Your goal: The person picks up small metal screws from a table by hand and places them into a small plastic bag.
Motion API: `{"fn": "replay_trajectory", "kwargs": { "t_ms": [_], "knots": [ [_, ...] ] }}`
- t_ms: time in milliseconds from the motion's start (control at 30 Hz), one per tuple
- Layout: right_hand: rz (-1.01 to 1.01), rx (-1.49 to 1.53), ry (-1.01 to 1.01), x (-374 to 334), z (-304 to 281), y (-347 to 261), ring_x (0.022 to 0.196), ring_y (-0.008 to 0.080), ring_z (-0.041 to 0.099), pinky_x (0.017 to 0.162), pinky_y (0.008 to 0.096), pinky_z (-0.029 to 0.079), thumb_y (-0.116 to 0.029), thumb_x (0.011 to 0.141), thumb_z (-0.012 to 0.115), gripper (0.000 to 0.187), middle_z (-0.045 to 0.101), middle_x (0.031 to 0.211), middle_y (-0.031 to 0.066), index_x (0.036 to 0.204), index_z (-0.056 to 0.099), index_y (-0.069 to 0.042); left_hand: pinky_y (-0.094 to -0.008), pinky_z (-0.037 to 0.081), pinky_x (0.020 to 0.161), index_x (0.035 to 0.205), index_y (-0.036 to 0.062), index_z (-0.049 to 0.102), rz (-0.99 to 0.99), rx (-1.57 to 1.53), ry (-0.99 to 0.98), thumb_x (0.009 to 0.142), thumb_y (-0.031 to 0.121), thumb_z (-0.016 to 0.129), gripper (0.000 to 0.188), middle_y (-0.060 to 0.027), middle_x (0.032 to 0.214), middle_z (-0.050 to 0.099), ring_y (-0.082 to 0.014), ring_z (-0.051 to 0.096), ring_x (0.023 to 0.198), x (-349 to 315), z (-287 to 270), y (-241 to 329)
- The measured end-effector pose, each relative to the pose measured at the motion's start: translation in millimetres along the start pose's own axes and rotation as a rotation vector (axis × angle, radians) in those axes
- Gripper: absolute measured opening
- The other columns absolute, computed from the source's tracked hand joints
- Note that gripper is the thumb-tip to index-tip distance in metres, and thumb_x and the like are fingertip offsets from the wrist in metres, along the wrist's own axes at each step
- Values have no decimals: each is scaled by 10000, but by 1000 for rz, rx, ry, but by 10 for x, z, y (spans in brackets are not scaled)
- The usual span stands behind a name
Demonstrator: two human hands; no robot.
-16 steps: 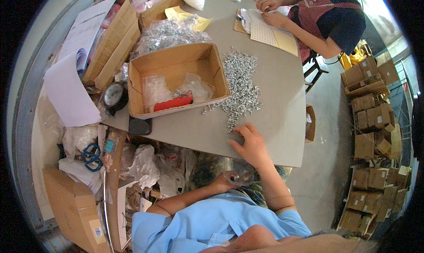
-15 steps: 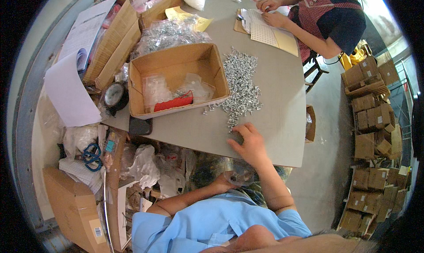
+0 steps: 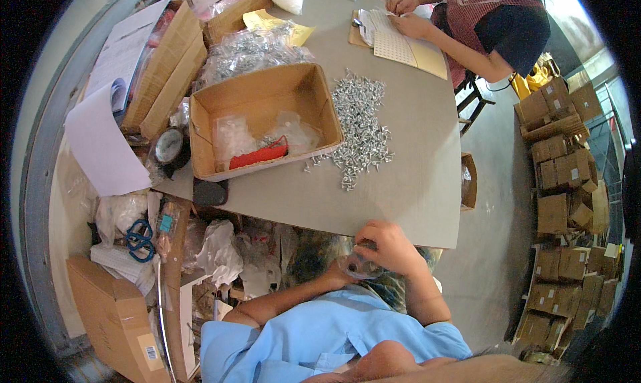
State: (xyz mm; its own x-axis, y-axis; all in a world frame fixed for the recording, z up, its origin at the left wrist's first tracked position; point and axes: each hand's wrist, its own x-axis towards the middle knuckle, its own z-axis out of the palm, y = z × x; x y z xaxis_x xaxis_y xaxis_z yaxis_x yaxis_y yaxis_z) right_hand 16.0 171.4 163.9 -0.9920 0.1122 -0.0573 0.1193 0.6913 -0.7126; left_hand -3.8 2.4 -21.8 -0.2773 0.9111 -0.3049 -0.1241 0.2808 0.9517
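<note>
Below the table's front edge, my left hand [image 3: 335,275] grips a small clear plastic bag [image 3: 364,268], with its fingers partly hidden behind the film. My right hand [image 3: 390,247] is just above the bag's mouth, fingers curled down and together. Whatever those fingers hold, if anything, is hidden. A loose pile of small silver screws [image 3: 360,119] lies on the grey table [image 3: 414,182], beyond my right hand. Left of the pile stands an open cardboard box [image 3: 267,89] with clear bags and a red item [image 3: 259,154] inside.
Filled clear bags [image 3: 250,56] are heaped behind the box. Cartons with papers [image 3: 120,56] and a tape roll [image 3: 171,146] sit at the left. Blue-handled scissors [image 3: 139,240] hang below. Across the table, a person [image 3: 491,29] handles a clipboard and papers [image 3: 407,46]. Stacked cartons [image 3: 564,182] line the right.
My right hand has come back from the near end of the screw pile to the bag, and its fingers have closed. My left hand stays at the bag.
</note>
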Motion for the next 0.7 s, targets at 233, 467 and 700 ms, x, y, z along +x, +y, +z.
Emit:
{"fn": "replay_trajectory", "kwargs": {
  "t_ms": [233,467,700],
  "knots": [
    [111,233,111,-91,-4,94,721,341,593,644,383,483,-120,781,656,114,593,781,154,843,636,-27,-332,450,650,772,53,574,239,11,-23,763,181,735,206,-59,748,584,-147,553,721,169,-101,-5],
    [69,151,178,-93,100,127,733,328,582,657,394,483,-108,762,662,106,590,801,144,825,635,-27,-346,438,647,788,26,576,110,5,-144,753,184,738,229,-75,737,581,-172,530,709,167,-217,61],
    [-296,-45,4,-171,246,-214,1050,326,493,911,427,422,-137,697,694,220,523,1135,116,917,689,-134,-357,470,788,1012,4,588,8,252,-337,716,223,779,416,-96,940,623,-184,576,904,-249,-1028,845]
  ]
}}
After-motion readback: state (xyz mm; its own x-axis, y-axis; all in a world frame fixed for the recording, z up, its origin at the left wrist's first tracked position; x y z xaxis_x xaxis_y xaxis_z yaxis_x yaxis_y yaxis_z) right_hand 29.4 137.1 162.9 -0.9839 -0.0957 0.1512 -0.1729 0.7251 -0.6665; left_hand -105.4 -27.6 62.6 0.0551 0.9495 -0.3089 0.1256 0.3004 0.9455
